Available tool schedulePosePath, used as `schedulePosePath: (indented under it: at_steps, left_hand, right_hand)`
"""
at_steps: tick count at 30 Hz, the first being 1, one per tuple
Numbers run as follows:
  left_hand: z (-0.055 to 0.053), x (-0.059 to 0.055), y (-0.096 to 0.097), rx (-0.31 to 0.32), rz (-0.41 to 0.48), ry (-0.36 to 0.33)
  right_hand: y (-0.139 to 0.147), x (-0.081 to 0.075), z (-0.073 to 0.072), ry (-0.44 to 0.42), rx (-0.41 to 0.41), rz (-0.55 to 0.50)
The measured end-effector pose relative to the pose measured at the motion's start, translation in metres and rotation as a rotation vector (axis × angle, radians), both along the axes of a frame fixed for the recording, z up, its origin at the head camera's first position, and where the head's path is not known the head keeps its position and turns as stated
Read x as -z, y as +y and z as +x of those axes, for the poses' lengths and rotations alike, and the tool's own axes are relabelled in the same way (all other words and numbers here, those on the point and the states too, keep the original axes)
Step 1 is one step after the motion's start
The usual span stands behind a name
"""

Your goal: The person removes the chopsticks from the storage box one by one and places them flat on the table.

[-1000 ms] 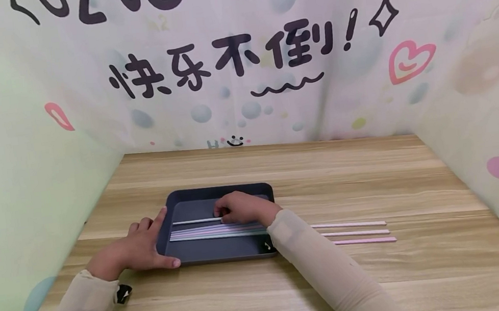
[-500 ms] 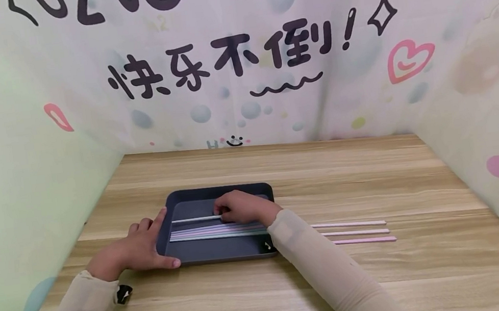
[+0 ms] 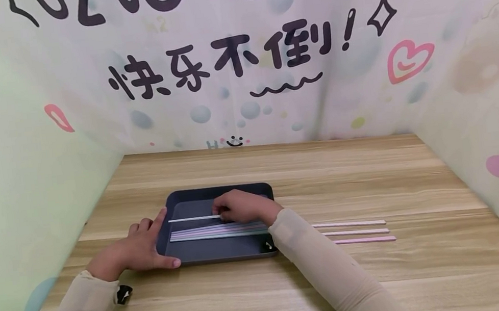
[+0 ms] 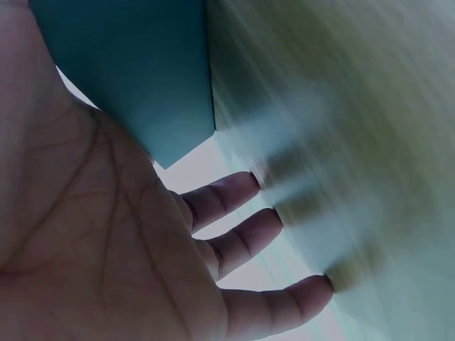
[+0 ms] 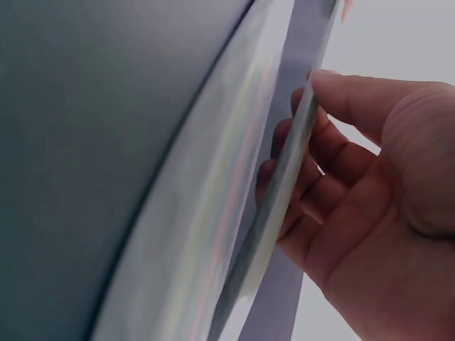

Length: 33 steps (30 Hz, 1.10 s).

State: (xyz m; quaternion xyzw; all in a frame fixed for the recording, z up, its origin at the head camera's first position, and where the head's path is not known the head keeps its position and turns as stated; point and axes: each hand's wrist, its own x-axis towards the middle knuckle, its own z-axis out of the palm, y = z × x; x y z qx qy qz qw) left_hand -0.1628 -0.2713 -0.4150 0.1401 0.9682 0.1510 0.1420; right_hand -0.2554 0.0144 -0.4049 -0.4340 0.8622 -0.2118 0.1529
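In the head view, a dark grey rectangular tray lies on the table. My left hand rests against its left end, thumb at the front corner and fingers spread along the side. The tray's wall fills the top of the left wrist view above the palm. My right hand reaches over the tray and pinches a thin white stick between thumb and fingers. The right wrist view shows the thumb on one side of the stick and curled fingers on the other. Several pastel sticks lie side by side in the tray, partly hidden by the hand.
To the tray's right, two whitish sticks and a pink stick lie on the wooden table, their left ends hidden by the right forearm. A printed cloth wall stands behind, with pale walls on both sides.
The white stick in my right hand has shifted slightly back and left, away from the row of sticks. My left hand has stayed at the tray's end.
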Motion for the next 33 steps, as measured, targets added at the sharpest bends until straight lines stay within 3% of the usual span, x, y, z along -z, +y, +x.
schedulePosePath:
  at_steps: [6,12,24,33]
  left_hand:
    - [0.007,-0.012,0.006,0.001,-0.005,-0.039]
    - [0.009,-0.016,0.008,0.001,-0.013,-0.038]
    - [0.003,0.002,0.0,0.0,0.0,0.009]
    - [0.01,-0.017,0.006,0.027,0.006,-0.005]
  right_hand:
    - [0.002,-0.005,-0.002,0.009,-0.034,-0.017]
    - [0.005,-0.018,-0.002,0.007,-0.028,-0.028]
    - [0.008,-0.039,-0.004,-0.028,-0.036,-0.037]
    - [0.017,-0.058,-0.007,-0.076,-0.021,-0.04]
